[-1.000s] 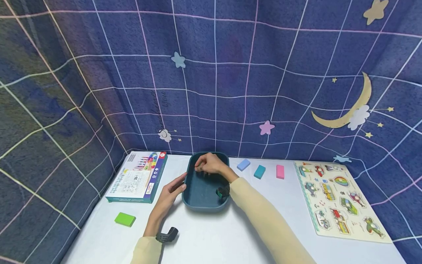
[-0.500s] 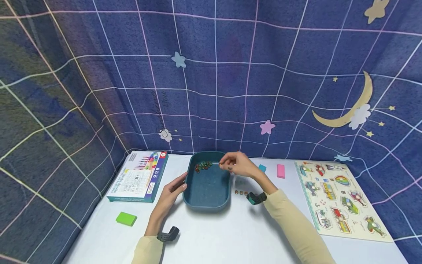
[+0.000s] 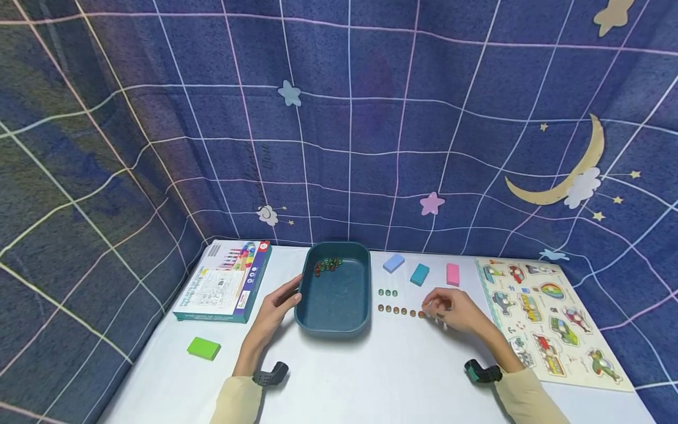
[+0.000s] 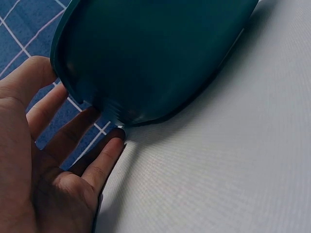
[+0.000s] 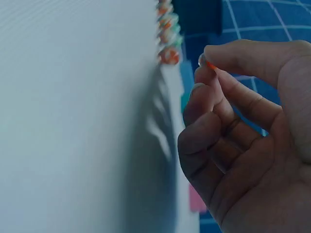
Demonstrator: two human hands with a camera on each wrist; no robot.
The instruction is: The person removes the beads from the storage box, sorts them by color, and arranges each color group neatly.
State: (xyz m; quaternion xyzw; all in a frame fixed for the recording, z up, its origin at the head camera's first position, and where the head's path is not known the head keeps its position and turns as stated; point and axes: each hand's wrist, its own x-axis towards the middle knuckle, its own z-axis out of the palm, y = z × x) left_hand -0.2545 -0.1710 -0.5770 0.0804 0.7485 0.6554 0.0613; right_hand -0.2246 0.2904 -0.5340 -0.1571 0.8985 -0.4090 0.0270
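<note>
While the left hand [image 3: 272,309] rests against the left side of the dark teal tub [image 3: 339,303], the right hand [image 3: 450,309] is positioned at the outer end of a row of orange marbles [image 3: 396,310] on the white-covered counter [image 3: 371,377].

Right-hand fingers: narrow, with thumb and index finger pinching one held marble [image 5: 210,65]. Only a little of it, orange in colour, shows in the right wrist view. It is near the last marble of the row and apart from it.

Left-hand fingers: fairly straight and spread, set along the tub's outer wall, with the thumb touching close to the rim.

Inside the tub, a cluster of mixed red and green marbles [image 3: 326,266] lies toward the far left corner. Outside, to the right of the tub, three green marbles [image 3: 388,292] form a short row on the far side of the orange one.

Beyond these rows lie a light blue block [image 3: 394,263], a teal block [image 3: 419,274] and a pink block [image 3: 452,274], spaced apart. A green block [image 3: 203,348] lies on the left, nearer the person than the printed box [image 3: 222,282]. A vehicle puzzle board [image 3: 551,324] occupies the right side. Behind everything hangs a dark blue gridded curtain [image 3: 371,123].
</note>
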